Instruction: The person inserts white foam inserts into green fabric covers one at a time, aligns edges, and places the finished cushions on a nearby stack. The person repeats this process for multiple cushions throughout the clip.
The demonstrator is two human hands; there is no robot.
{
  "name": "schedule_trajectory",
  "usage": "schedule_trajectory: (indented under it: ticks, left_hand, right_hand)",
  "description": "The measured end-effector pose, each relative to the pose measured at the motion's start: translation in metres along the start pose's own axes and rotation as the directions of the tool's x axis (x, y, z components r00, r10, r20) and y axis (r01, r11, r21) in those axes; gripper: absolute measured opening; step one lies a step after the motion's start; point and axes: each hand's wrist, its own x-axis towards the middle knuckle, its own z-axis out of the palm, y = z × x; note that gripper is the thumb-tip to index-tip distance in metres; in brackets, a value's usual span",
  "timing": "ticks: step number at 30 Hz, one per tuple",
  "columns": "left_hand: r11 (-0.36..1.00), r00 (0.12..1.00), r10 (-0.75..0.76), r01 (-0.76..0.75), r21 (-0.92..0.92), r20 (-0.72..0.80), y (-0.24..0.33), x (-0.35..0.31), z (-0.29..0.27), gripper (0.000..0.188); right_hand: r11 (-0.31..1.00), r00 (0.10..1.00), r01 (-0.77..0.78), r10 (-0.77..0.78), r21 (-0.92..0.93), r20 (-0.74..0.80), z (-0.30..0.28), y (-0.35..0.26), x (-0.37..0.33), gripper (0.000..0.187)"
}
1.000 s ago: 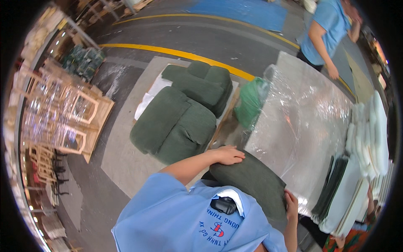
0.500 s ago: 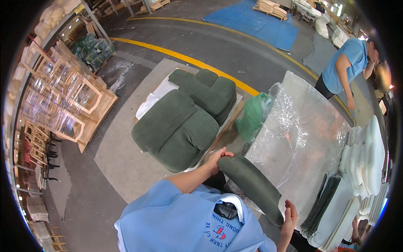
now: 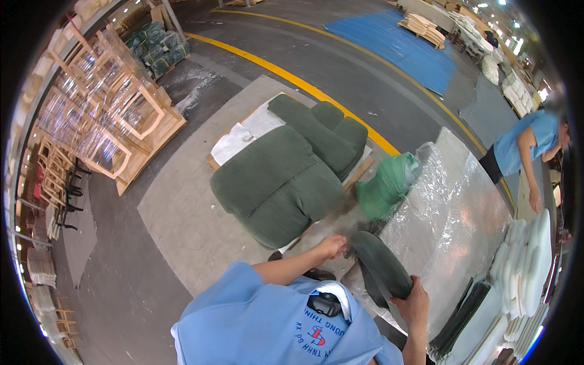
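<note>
A long dark green upholstered cushion [image 3: 382,264] is tilted in front of my body, at the edge of the plastic-covered table. My right hand [image 3: 415,304] grips its lower right side, thumb on top and the other fingers partly hidden. Beside the cushion's upper left end is my left hand [image 3: 332,247], its fingers curled closed. Whether they pinch anything is hidden, as that spot is slightly blurred. Larger green cushions [image 3: 277,182] lie piled on a low base to the far left of my hands, with white cloth [image 3: 234,143] beside them.
Clear plastic sheeting covers the table [image 3: 450,225] at right, next to a green bag [image 3: 386,185]. White padded pieces [image 3: 520,261] and dark green ones [image 3: 465,319] are stacked at far right. Wrapped wooden frames [image 3: 115,115] stand left. A co-worker [image 3: 522,143] stands beyond the table.
My right hand has closed on the cushion, which is now turned and tilted differently. My left hand has come off the cushion's end to its left. The view has shifted.
</note>
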Motion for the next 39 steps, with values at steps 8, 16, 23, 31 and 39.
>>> schedule_trajectory:
  ticks: [8, 16, 23, 31, 39]
  left_hand:
    - [0.981, 0.966, -0.144, 0.167, 0.094, -0.217, -0.026, -0.089, -0.185, 0.035]
    - [0.998, 0.840, 0.051, -0.056, 0.007, -0.541, 0.033, -0.119, -0.369, 0.022]
    - [0.712, 0.507, 0.557, 0.116, 0.693, -0.658, 0.092, -0.100, -0.441, 0.063]
    - [0.943, 0.891, 0.164, -0.017, 0.331, -0.422, 0.131, -0.059, -0.470, 0.095]
    - [0.992, 0.952, 0.107, -0.082, 0.098, -0.287, 0.131, -0.068, -0.471, 0.083]
  right_hand:
    - [0.993, 0.992, -0.105, 0.101, -0.044, -0.082, 0.014, -0.041, -0.008, 0.049]
    - [0.649, 0.954, -0.171, 0.297, 0.741, -0.040, 0.050, -0.119, 0.006, 0.048]
    - [-0.110, 0.964, -0.065, 0.249, 0.992, 0.091, 0.128, -0.190, 0.090, 0.054]
    - [-0.022, 0.823, -0.548, 0.161, 0.836, 0.544, 0.273, -0.228, 0.155, 0.074]
    - [-0.049, 0.829, -0.500, 0.261, 0.865, 0.494, 0.284, -0.261, 0.153, 0.074]
